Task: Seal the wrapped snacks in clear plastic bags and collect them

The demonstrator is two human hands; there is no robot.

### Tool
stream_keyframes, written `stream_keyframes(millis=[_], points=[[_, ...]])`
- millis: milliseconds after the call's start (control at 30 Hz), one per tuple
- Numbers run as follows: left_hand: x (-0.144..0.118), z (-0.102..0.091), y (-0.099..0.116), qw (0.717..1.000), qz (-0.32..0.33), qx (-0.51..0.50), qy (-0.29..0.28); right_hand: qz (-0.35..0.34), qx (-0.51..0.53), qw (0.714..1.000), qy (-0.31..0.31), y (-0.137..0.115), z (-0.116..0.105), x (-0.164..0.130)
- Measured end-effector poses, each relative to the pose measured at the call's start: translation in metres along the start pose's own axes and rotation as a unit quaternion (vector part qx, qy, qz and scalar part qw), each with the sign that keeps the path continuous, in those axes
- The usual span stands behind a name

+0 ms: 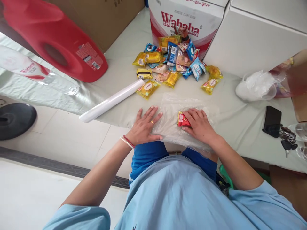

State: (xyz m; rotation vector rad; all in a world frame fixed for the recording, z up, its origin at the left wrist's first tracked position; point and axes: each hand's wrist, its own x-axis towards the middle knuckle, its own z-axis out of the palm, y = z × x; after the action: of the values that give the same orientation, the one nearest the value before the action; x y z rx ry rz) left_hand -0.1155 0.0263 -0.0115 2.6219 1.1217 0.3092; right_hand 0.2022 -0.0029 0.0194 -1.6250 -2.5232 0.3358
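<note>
My left hand [144,126] lies flat, fingers spread, on the left edge of a clear plastic bag [187,105] spread on the white table. A small red snack packet [183,119] sits on the bag, and my right hand [199,124] rests on it with the fingers curled over its right side. Beyond the bag lies a pile of snack packets [175,60], yellow, blue and orange. A white roll of plastic bags [112,100] lies to the left of my left hand, sticking out over the table edge.
A Wahaha carton [189,19] stands behind the pile, with a white box [259,41] to its right. A red jug [52,35] and a clear bottle [35,72] lie at the left. At the right are a crumpled white bag [257,86], a black phone [271,121] and keys [289,140].
</note>
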Motion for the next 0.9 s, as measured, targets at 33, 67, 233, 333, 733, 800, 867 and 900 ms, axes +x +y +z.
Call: stream_keyframes(millis=[33, 67, 233, 333, 733, 800, 867, 900], points=[[-0.004, -0.003, 0.001, 1.0, 0.013, -0.016, 0.008, -0.007, 0.025, 1.0, 0.008, 0.002, -0.006, -0.005], [-0.009, -0.007, 0.002, 0.999, 0.029, -0.032, 0.011, -0.019, 0.058, 0.998, 0.018, 0.004, -0.014, -0.012], [-0.03, -0.011, 0.007, 0.996, 0.062, -0.052, -0.04, -0.106, 0.203, 0.973, 0.016, 0.006, -0.045, -0.071], [-0.026, -0.008, 0.009, 0.999, 0.028, -0.036, -0.029, -0.088, 0.173, 0.981, 0.028, -0.002, -0.036, -0.097], [0.074, -0.009, -0.005, 0.979, -0.102, -0.15, 0.095, 0.318, 0.328, 0.876, 0.155, 0.044, -0.022, -0.065], [0.086, 0.001, -0.008, 0.973, -0.146, -0.145, 0.108, 0.346, 0.304, 0.881, 0.109, 0.055, -0.011, -0.067], [0.09, 0.007, -0.008, 0.965, -0.183, -0.131, 0.135, 0.35, 0.24, 0.903, 0.07, 0.062, -0.007, -0.072], [0.089, 0.008, -0.007, 0.96, -0.195, -0.117, 0.16, 0.345, 0.207, 0.913, 0.063, 0.063, -0.008, -0.075]])
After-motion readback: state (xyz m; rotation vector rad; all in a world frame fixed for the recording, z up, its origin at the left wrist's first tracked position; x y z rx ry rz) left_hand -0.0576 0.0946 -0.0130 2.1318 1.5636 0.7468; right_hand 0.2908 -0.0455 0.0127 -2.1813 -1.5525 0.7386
